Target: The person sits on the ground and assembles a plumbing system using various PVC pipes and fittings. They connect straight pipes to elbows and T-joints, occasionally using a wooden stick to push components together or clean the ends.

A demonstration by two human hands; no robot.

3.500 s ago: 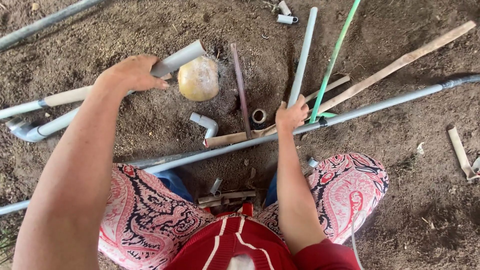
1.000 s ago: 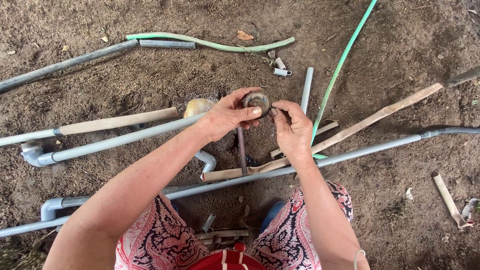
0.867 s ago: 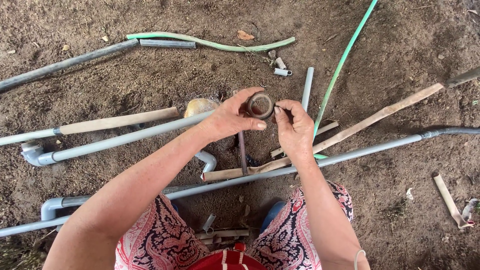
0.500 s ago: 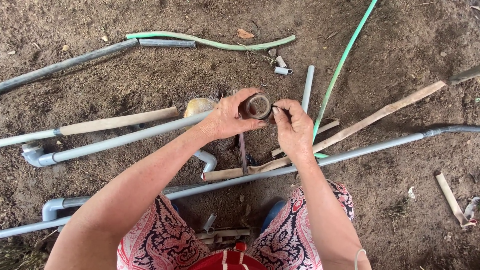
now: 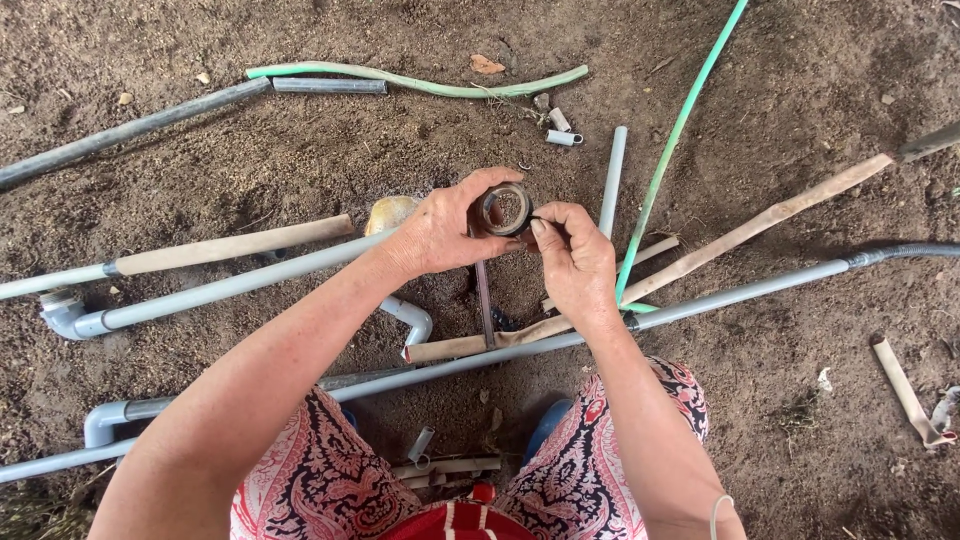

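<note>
My left hand (image 5: pixel 440 232) holds a small round ring-shaped pipe fitting (image 5: pixel 503 209), dark and dirty, up in front of me over the dirt ground. My right hand (image 5: pixel 575 262) pinches at the fitting's right edge with thumb and forefinger. Directly below the hands a thin dark strip (image 5: pixel 484 302) lies on the soil. A grey elbow piece (image 5: pixel 410 316) rests just left of it, and a long grey pipe (image 5: pixel 700 302) runs across beneath my wrists.
Several grey pipes (image 5: pixel 215 290) with elbow joints lie at the left. A green hose (image 5: pixel 415 82) curves at the top, a thin green rod (image 5: pixel 675 140) slants right. Tan strips (image 5: pixel 770 217), a yellowish round object (image 5: pixel 388 212) and small pipe offcuts (image 5: pixel 563 137) are scattered on the soil.
Both hands came off the ground and met in the middle. The ring fitting now sits in my left hand, turned slightly, and my right fingers work at its edge.
</note>
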